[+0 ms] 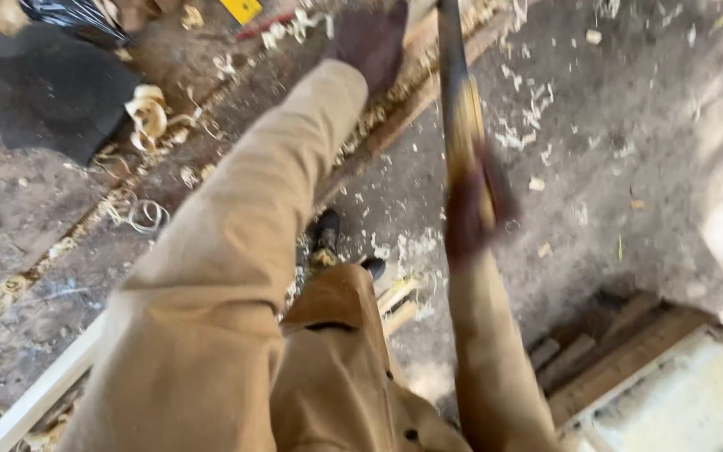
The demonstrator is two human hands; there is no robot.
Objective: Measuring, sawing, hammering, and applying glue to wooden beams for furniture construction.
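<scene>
Shaving-strewn floor [629, 167]; two hands, one pole [453, 75]

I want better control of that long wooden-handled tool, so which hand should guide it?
Probably the right hand: it grips the long wooden-handled tool mid-shaft. The left hand reaches toward the floor timber, apparently off it.

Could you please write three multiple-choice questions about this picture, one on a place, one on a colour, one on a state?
1. Where is the right hand?
A. around a long wooden handle
B. flat on the floor
C. inside a pocket

2. What colour are the sleeves?
A. blue
B. tan
C. white

3. In what state is the floor?
A. wet
B. swept
C. strewn with wood shavings

Answers: 1 A, the fingers close around the handle. 2 B, both arms wear tan cloth. 3 C, pale curls and chips lie all over it.
</scene>
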